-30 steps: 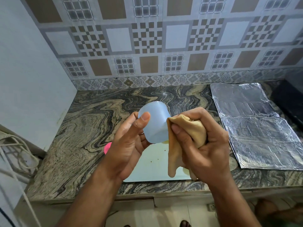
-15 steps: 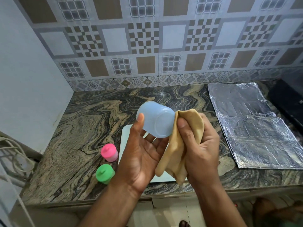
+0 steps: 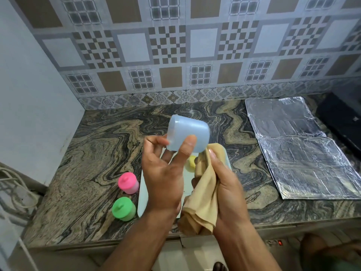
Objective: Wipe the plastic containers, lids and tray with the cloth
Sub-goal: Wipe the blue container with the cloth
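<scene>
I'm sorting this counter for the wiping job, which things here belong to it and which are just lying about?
Job: blue container, cloth, tray, pink-lidded container, green-lidded container, yellow lid.
Lying about: foil sheet, cables.

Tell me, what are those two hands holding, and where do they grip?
The left hand holds a pale blue container by its side, thumb and fingertips. The right hand grips a tan cloth around its bunched middle.

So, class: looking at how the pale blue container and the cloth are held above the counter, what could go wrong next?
1. The left hand holds the tilted pale blue plastic container only by thumb and fingertips; it might slip.
2. The beige cloth hanging from the right hand may snag the small yellow container on the white tray.
</scene>
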The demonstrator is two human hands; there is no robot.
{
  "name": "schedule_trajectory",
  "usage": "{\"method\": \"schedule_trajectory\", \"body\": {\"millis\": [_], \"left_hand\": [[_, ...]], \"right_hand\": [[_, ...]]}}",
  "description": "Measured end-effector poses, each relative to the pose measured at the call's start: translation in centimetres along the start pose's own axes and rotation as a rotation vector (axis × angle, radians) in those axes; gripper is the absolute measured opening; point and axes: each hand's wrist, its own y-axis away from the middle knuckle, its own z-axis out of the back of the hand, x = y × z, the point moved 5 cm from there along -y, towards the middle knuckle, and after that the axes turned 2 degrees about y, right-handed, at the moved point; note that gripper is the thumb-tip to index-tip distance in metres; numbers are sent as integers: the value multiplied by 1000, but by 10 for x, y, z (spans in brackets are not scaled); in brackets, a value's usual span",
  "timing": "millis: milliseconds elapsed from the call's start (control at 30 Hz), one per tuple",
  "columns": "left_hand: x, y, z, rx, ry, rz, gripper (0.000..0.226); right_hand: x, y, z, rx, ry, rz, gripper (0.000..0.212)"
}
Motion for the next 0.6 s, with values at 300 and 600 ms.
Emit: {"method": "schedule_trajectory", "body": {"millis": [300,600], "left_hand": [[-2,5,-9,-7,182,554,46],[-2,8,-8,37,10,449,44]], "right_hand": [[50,6,2,102,890,908,11],[52,6,2,70,982,994,11]]}}
